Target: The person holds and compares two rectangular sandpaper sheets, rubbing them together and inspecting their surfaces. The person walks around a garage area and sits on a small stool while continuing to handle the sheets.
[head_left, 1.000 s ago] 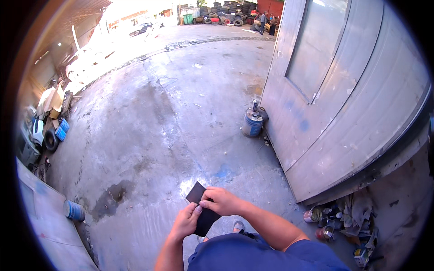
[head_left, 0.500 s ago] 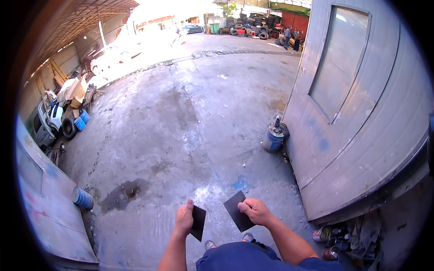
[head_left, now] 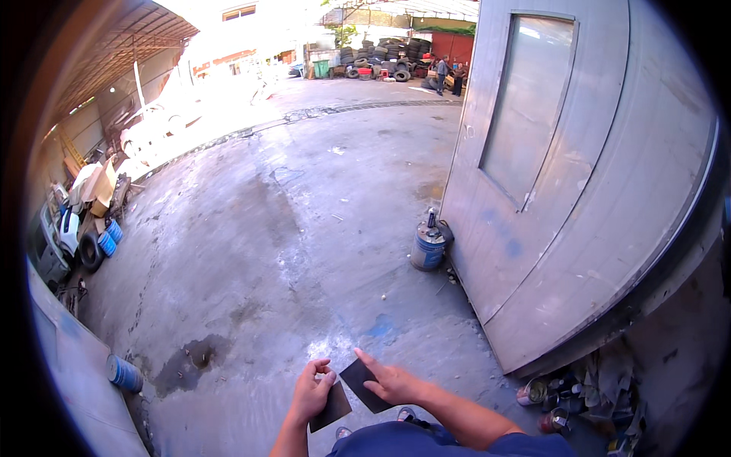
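Observation:
My left hand [head_left: 308, 393] is closed on a dark square sheet [head_left: 332, 410] that looks like sandpaper, with the thumb on its edge and the fingers bent. Close beside it, my right hand [head_left: 396, 384] holds a second dark sheet [head_left: 358, 376] of similar size, tilted on one corner. The index finger of that hand stretches along the sheet's upper side. Both hands are in front of my waist, above the concrete floor [head_left: 251, 365], and the two sheets are nearly touching.
A large metal door [head_left: 563, 190] stands to the right, a blue bucket [head_left: 428, 247] at its foot. Cans [head_left: 533, 393] lie at the lower right. Another blue bucket [head_left: 124, 373] is by the left door panel [head_left: 76, 373]. Piled tyres [head_left: 388, 57] and people [head_left: 442, 75] appear far off.
My hands have come closer together and the sheets now nearly meet. My right index finger has straightened out. The view has turned slightly right, shifting the surroundings left.

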Motion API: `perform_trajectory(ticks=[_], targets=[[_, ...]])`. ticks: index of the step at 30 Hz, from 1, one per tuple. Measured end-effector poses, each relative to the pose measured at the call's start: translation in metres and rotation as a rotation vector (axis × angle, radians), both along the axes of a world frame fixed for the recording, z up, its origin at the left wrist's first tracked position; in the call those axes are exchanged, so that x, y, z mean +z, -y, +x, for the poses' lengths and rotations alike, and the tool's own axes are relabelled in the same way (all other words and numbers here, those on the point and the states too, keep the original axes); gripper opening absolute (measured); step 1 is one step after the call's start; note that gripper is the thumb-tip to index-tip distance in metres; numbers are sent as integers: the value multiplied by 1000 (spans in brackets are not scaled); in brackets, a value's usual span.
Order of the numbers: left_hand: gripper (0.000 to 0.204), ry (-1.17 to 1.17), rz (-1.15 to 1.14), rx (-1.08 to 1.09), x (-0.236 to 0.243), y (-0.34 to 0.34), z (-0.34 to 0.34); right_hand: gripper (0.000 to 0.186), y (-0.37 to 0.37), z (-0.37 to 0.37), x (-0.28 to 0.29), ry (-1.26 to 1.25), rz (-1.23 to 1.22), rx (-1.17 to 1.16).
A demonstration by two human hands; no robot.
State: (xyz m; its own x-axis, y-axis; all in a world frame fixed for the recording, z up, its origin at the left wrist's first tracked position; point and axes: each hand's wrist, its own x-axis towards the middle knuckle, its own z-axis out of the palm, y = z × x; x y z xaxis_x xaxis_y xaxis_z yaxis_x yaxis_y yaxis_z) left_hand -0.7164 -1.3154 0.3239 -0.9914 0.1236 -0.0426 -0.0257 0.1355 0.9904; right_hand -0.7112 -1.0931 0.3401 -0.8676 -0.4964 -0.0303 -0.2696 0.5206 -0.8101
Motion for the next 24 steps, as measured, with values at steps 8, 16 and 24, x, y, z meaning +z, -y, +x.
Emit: perform_trajectory(ticks=[8,16,24], targets=[[18,43,-111,-202,4,-5,0,32,3,-2,-16,-18,88,94],[26,36,-241,-139,11,-2,-1,24,4,3,-9,-68,-15,-12],[25,34,-228,-139,14,1,5,21,3,0,11,4,-159,-220]])
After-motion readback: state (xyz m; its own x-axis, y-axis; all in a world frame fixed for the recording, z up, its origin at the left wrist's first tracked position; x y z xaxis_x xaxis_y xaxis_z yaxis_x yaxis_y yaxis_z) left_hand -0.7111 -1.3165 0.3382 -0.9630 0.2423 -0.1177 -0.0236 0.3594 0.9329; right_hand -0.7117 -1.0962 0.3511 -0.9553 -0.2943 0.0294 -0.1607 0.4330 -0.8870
